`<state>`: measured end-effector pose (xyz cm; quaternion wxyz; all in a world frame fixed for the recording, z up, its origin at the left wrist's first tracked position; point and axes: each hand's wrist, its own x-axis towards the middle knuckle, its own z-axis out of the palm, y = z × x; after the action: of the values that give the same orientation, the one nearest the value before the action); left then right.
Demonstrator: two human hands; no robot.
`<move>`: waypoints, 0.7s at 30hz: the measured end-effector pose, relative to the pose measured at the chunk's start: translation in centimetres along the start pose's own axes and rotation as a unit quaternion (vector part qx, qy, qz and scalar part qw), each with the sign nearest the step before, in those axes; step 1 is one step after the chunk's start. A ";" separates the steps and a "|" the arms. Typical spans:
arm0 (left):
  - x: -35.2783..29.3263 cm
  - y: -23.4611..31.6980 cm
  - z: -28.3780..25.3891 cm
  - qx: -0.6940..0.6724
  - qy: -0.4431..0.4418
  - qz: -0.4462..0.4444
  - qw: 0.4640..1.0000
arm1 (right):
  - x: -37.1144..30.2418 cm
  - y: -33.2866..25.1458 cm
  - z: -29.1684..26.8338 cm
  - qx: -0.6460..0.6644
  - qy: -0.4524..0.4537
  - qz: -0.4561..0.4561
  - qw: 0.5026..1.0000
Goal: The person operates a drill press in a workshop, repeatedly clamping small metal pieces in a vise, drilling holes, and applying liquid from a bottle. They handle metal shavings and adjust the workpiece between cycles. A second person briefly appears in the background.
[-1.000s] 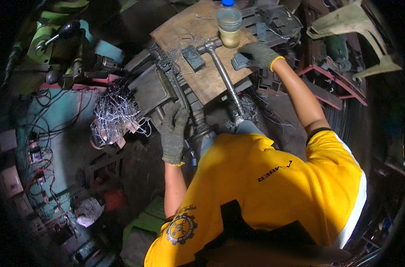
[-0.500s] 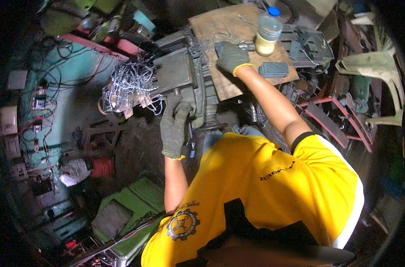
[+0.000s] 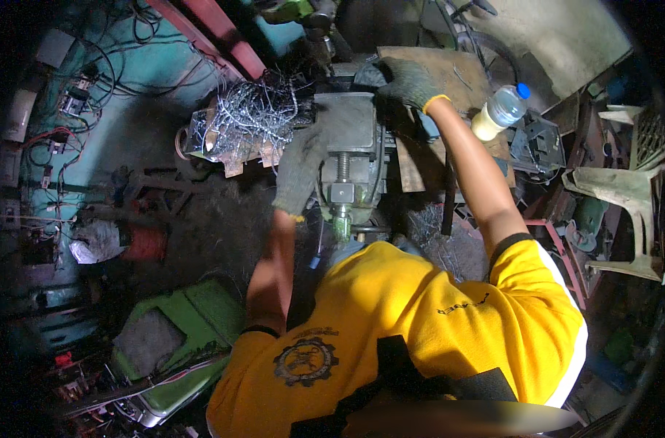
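A grey metal vise (image 3: 351,150) sits in the middle of the view, its threaded screw (image 3: 342,171) running down toward the person in the yellow shirt (image 3: 413,328). The left hand (image 3: 300,171), in a grey work glove, lies flat against the left side of the vise, its fingers (image 3: 309,142) held close together and stretched along the metal rather than curled round anything. The right hand (image 3: 408,82), in a darker glove with a yellow cuff, rests at the upper right corner of the vise, at the edge of the wooden counter (image 3: 449,73); its fingers are bent over something dark there, and whether they grip it cannot be told. Left of the vise, just beside the left hand, lies a tangled heap of thin silvery wire (image 3: 248,117) on a wooden block. Right of the vise, on the counter beyond the right forearm, stands a clear plastic bottle (image 3: 499,111) with a blue cap, holding a pale liquid. A dark metal bar (image 3: 447,197) hangs below the counter, right of the vise. Further right of the vise stands a pale plastic chair (image 3: 624,197), and lower left of it lies a green machine casing (image 3: 179,328).
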<state>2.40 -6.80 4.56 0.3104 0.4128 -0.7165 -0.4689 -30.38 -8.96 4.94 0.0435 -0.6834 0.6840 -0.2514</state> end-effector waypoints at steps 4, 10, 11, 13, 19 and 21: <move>5.5 -2.1 -0.2 0.015 0.004 0.073 0.997 | 3.7 -1.7 1.7 0.001 -0.153 0.001 0.988; 9.8 -5.2 -0.8 0.180 0.059 0.083 0.978 | 3.0 -2.6 6.6 0.043 0.101 -0.006 0.994; 10.5 -5.7 -0.7 0.176 0.042 0.049 0.982 | 2.2 -2.3 7.1 0.050 0.181 0.014 0.982; 12.1 -6.7 -0.5 0.169 0.008 -0.019 0.985 | 0.1 -1.7 7.7 0.098 0.248 0.170 0.949; 17.4 -11.0 2.2 0.144 0.003 0.225 0.964 | -3.7 -1.7 8.7 0.317 0.095 0.301 0.895; 18.1 -14.0 3.0 0.205 -0.065 0.177 0.960 | -3.7 -2.4 9.0 0.294 0.084 0.286 0.908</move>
<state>-4.32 -24.59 -8.51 0.2498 0.3026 -0.8776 -0.2755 -24.31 -7.84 -3.00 0.2550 -0.3912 0.7465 -0.4740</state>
